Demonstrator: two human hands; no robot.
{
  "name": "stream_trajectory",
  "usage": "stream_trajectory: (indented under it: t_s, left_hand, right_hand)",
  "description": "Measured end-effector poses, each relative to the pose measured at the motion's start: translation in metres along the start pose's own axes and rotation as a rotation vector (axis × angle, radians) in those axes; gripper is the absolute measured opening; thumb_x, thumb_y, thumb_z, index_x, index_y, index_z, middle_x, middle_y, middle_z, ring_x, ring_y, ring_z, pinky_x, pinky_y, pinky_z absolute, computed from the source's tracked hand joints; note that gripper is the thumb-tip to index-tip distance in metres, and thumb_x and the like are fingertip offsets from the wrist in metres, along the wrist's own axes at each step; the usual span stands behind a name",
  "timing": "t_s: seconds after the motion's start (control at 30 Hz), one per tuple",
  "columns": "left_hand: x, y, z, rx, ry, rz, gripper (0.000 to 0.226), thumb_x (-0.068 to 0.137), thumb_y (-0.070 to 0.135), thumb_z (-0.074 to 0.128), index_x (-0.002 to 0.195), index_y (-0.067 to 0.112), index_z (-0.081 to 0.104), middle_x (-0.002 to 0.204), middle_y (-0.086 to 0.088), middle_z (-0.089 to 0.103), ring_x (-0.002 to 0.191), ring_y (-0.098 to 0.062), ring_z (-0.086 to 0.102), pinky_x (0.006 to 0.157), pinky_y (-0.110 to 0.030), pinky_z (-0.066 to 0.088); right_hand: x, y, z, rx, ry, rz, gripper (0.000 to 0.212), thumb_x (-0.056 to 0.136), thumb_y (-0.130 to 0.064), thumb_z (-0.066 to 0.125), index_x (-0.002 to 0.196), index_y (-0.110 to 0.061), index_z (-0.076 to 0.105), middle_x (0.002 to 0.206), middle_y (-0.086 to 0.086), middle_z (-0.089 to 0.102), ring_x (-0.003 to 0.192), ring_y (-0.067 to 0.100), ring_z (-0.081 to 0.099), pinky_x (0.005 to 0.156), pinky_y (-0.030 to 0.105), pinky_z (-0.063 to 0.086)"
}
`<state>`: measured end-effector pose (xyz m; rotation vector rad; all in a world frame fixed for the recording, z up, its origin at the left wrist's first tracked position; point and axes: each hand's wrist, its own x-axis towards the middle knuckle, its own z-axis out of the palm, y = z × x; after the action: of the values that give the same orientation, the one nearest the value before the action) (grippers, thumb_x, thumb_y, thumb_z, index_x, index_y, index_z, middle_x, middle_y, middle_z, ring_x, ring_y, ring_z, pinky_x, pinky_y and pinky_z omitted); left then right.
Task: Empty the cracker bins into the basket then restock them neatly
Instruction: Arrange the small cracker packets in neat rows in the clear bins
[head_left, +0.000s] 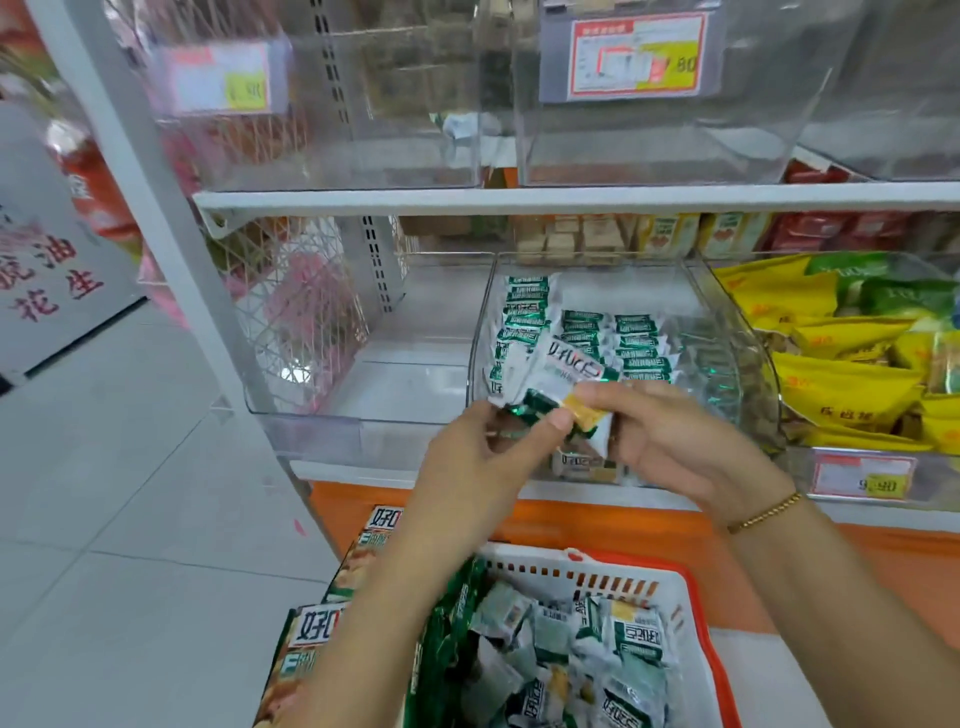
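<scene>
Shop restock: a person's left hand (483, 457) and right hand (675, 441) meet in front of a clear bin (480, 322) on the lower shelf (363, 474), each grip clamped on a small bunch of green-and-white cracker packets (563, 374) held just above the bin's front edge. Inside the bin, packet rows (587, 332) stand neatly side by side. Below the hands, a white-and-orange basket (696, 613) holds a heap of loose packets (613, 654); yellow packs (841, 384) fill the neighbouring bin to the right
</scene>
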<state>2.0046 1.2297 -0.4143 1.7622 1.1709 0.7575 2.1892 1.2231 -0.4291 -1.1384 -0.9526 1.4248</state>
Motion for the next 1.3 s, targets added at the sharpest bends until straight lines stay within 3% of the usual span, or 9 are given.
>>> stream_trajectory:
  t_s: [0.1,0.23,0.47,0.53,0.63,0.73,0.9,1.07,1.3]
  left_hand:
    - [0.035,0.004,-0.028,0.242,0.008,0.163,0.047,0.077,0.053,0.066,0.113,0.022,0.062,0.101,0.01,0.064,0.093,-0.005,0.059,0.075,-0.014,0.047]
    - [0.091,0.006,-0.049,0.739,-0.104,0.406,0.037,0.086,0.024,0.07,0.121,0.018,0.061,0.117,0.001,0.062,0.104,-0.011,0.057,0.085,-0.017,0.039]
    - [0.153,0.009,-0.029,1.214,-0.382,0.539,0.063,0.072,0.048,0.077,0.124,0.022,0.053,0.117,-0.002,0.055,0.11,-0.021,0.05,0.089,-0.034,0.044]
    - [0.162,0.008,-0.021,1.253,-0.418,0.54,0.066,0.067,0.048,0.08,0.119,0.02,0.051,0.115,-0.003,0.054,0.108,-0.022,0.049,0.085,-0.033,0.039]
    - [0.177,0.007,-0.017,1.251,-0.418,0.561,0.052,0.071,0.034,0.08,0.112,0.019,0.052,0.11,-0.002,0.055,0.106,-0.022,0.049,0.078,-0.03,0.031]
    - [0.191,0.003,-0.023,1.21,-0.404,0.512,0.038,0.074,0.03,0.077,0.103,0.023,0.053,0.099,0.003,0.051,0.103,-0.019,0.049,0.079,-0.029,0.028]
    - [0.201,0.0,-0.024,1.164,-0.422,0.463,0.031,0.074,0.036,0.076,0.093,0.024,0.054,0.099,0.005,0.057,0.097,-0.017,0.052,0.08,-0.031,0.03]
    - [0.206,0.003,-0.023,1.121,-0.415,0.409,0.031,0.071,0.039,0.077,0.089,0.026,0.056,0.097,0.006,0.062,0.093,-0.016,0.056,0.077,-0.029,0.03]
    - [0.189,0.012,-0.022,1.032,-0.393,0.34,0.022,0.08,0.03,0.073,0.094,0.021,0.06,0.099,0.002,0.063,0.093,-0.016,0.056,0.073,-0.027,0.041]
  right_hand:
    - [0.011,-0.02,-0.016,-0.147,0.094,-0.025,0.07,0.065,-0.02,0.081,0.126,-0.002,0.052,0.108,0.012,0.069,0.101,0.026,0.065,0.094,0.039,0.049]
    - [0.018,-0.033,-0.029,-0.523,0.065,-0.065,0.047,0.076,-0.015,0.074,0.118,-0.026,0.056,0.108,-0.009,0.062,0.085,-0.001,0.065,0.071,0.008,0.048]
    - [0.035,-0.039,-0.037,-0.742,-0.092,-0.009,0.046,0.081,-0.011,0.072,0.123,-0.021,0.054,0.096,-0.009,0.061,0.054,-0.012,0.055,0.051,0.004,0.038]
    - [0.041,-0.036,-0.033,-0.756,-0.134,-0.002,0.046,0.08,-0.017,0.075,0.12,-0.026,0.055,0.092,-0.016,0.064,0.061,-0.012,0.057,0.055,0.004,0.039]
    - [0.053,-0.026,-0.036,-0.841,-0.126,0.012,0.059,0.068,-0.041,0.078,0.122,-0.038,0.054,0.134,-0.006,0.05,0.114,0.001,0.051,0.088,0.018,0.042]
    - [0.058,-0.017,-0.04,-0.874,-0.138,0.008,0.06,0.067,-0.046,0.079,0.12,-0.044,0.053,0.139,-0.011,0.044,0.129,0.005,0.036,0.099,0.025,0.035]
    - [0.058,-0.014,-0.033,-0.928,-0.055,-0.105,0.055,0.066,-0.05,0.081,0.113,-0.049,0.054,0.134,-0.016,0.049,0.117,0.006,0.047,0.096,0.027,0.045]
    - [0.06,-0.009,-0.013,-1.148,-0.006,-0.229,0.056,0.072,-0.044,0.079,0.117,-0.045,0.046,0.115,-0.013,0.047,0.088,-0.002,0.052,0.065,0.009,0.036]
    - [0.062,0.0,-0.002,-1.081,-0.029,-0.22,0.065,0.073,-0.046,0.077,0.129,-0.037,0.044,0.115,-0.018,0.037,0.092,-0.006,0.039,0.07,0.007,0.034]
